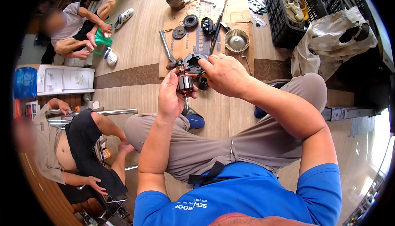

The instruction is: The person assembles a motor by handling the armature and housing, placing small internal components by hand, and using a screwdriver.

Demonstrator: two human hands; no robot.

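Gripping small copper-wound motor rotor with steel shaft (184, 87) in left hand (172, 97); right hand (224, 75) pinching at its top end. Housing parts, beige plastic fan wheel (237, 40) lying apart on cardboard sheet (230, 10): disassembly seemingly far along, reassembly remaining.

Shiny metal rotor (184, 82) — matt cardboard sheet (197, 10).

We see a dark grey motor part (184, 82) with a copper-coloured top, a cream fan wheel (237, 40) on brown cardboard (238, 10), black crates (288, 28) far right, a blue shirt (247, 193), khaki trousers (247, 143), and what may be a green stool (103, 38) far left.
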